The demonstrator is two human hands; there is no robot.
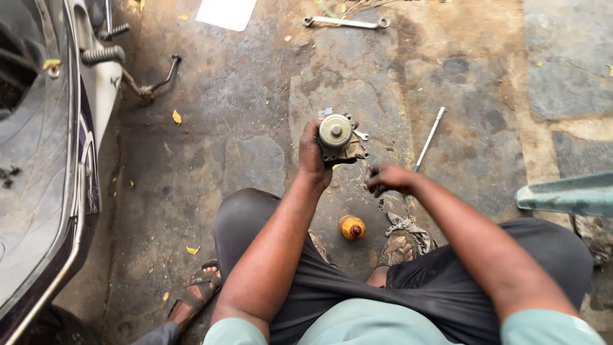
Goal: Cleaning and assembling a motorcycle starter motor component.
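Motor [336,135]: small round metal unit, clamped in left hand [313,156] above the ground, end cap facing up. Right hand [386,177]: fingers pinched together just beside it, contents too small to tell. Best handled with the motor kept steady and level.

I sit in an open-air roadside repair spot: oil-stained stone ground [255,115], a scooter [45,160] at nine o'clock, a ring spanner [345,22] at twelve, a long driver [429,138] at one, a greasy rag [408,228] by my feet.
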